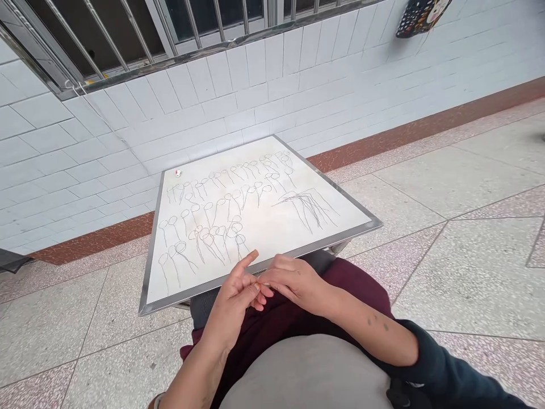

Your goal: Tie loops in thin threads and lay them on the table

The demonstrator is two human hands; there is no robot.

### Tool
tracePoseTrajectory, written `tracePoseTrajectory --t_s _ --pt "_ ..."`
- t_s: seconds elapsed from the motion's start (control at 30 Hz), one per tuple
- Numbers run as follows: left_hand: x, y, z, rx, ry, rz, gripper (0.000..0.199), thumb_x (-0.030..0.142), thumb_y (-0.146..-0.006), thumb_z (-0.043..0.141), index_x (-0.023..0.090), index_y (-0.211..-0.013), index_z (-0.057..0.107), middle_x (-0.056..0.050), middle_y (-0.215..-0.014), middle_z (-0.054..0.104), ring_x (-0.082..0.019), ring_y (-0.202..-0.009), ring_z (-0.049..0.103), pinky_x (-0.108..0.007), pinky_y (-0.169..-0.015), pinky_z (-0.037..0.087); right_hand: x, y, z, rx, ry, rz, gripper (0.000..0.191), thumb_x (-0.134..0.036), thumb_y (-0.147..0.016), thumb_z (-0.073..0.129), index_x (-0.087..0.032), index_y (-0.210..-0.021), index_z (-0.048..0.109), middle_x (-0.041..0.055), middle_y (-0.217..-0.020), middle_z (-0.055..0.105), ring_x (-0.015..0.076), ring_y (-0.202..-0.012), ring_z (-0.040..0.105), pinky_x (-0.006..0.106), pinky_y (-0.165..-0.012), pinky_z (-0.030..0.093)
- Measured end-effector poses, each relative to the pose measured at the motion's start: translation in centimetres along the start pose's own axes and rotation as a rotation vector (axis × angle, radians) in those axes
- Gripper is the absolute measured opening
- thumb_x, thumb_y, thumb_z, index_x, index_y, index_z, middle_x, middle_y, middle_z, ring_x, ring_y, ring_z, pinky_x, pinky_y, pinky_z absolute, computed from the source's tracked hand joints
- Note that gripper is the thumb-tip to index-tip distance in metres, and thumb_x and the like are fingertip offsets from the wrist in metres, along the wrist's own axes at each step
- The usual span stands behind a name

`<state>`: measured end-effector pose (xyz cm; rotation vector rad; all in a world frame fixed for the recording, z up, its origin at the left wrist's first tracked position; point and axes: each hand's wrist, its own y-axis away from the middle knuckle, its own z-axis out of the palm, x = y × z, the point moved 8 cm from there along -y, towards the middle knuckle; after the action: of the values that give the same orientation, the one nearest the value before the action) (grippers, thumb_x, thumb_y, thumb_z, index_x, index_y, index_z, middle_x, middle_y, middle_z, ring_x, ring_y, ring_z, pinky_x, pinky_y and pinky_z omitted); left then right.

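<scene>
My left hand (237,294) and my right hand (300,286) meet just off the near edge of the white table (264,233). The thumb and fingers of the left press together in a pinch, while its index finger points up and out. Close against them, the right hand's fingertips are also pinched. Whatever lies between the fingertips is too thin or hidden to make out. Rows of thin dark strands bent into loops with two loose tails (235,227) cover much of the tabletop. A bundle of loose, unlooped dark strands (314,211) lies toward the right side.
A small white-and-red object (178,172) sits at the table's far left corner. The table has a grey metal rim (147,284). Behind it rises a white tiled wall (204,119) with a barred window (183,23). A dark patterned bag (421,17) hangs at upper right.
</scene>
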<state>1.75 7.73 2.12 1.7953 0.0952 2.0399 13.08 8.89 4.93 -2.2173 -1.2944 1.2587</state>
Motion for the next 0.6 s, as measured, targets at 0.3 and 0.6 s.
tracePoseTrajectory --t_s 0.3,0.6 --pt "-2.5 0.6 -0.4 -0.049 0.176 -0.191 0.066 0.013 -0.073 0.055 0.019 -0.138 0.050 -0.001 -0.062 0.058 -0.009 -0.053 0.041 -0.022 -0.051 0.025 -1.0 0.7 0.9 0.060 0.066 -0.134 0.019 -0.010 -0.093 0.046 -0.021 -0.097 0.061 0.0005 -0.071 0.058 0.0138 -0.067 0.044 0.025 -0.062 0.040" --pt "-5.1 1.6 -5.7 0.072 -0.048 -0.198 0.074 0.019 -0.071 0.053 0.015 -0.143 0.041 0.002 -0.058 0.057 -0.009 -0.048 0.038 -0.023 -0.049 0.027 1.9 1.2 -2.7 0.262 0.077 0.078 0.020 -0.008 -0.093 0.046 -0.021 -0.098 0.061 0.0027 -0.076 0.061 0.0143 -0.071 0.051 0.025 -0.061 0.043"
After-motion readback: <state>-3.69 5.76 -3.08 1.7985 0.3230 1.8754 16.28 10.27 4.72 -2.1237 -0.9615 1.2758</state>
